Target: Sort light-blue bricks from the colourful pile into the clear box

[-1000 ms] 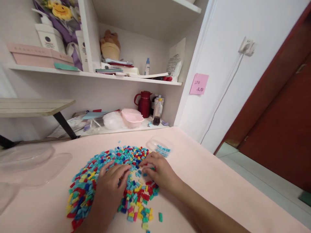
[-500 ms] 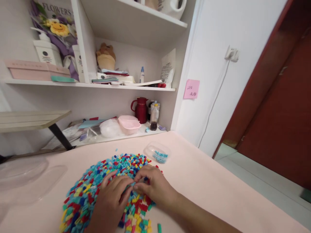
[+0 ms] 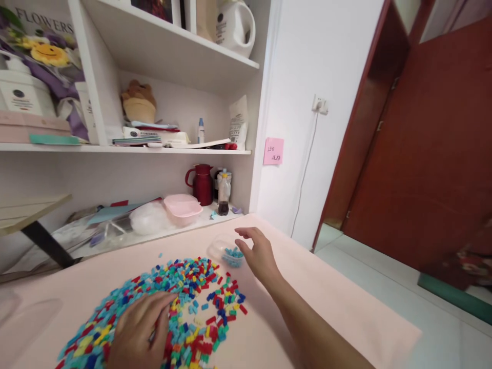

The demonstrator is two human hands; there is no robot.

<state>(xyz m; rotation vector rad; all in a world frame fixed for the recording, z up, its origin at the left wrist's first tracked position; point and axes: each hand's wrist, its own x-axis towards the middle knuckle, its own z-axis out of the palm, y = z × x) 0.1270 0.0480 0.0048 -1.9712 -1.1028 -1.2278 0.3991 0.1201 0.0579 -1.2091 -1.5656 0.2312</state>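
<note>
A wide pile of small coloured toy bricks [image 3: 134, 287] covers the pink tabletop, with a bare gap in its right part. My left hand [image 3: 140, 328] rests over the pile's near side, fingers curled and pressed together; whatever they hold is hidden. Over the right edge of a clear plastic container [image 3: 215, 249], my right hand [image 3: 261, 253] is raised with thumb and fingers apart, and nothing shows between them. Light-blue bricks [image 3: 232, 257] lie inside that container.
Behind the table stand a pink plastic box [image 3: 183, 206], a red jug [image 3: 202, 185] and a bottle of dark liquid [image 3: 223, 195]. Shelves [image 3: 180, 149] rise above them. Clear plastic [image 3: 34, 318] lies at the left. A wooden stand [image 3: 34, 210] juts in there.
My right hand has left the pile and moved up and right to the container, its fingers parting. My left hand stays over the bricks. The camera has turned to the right.
</note>
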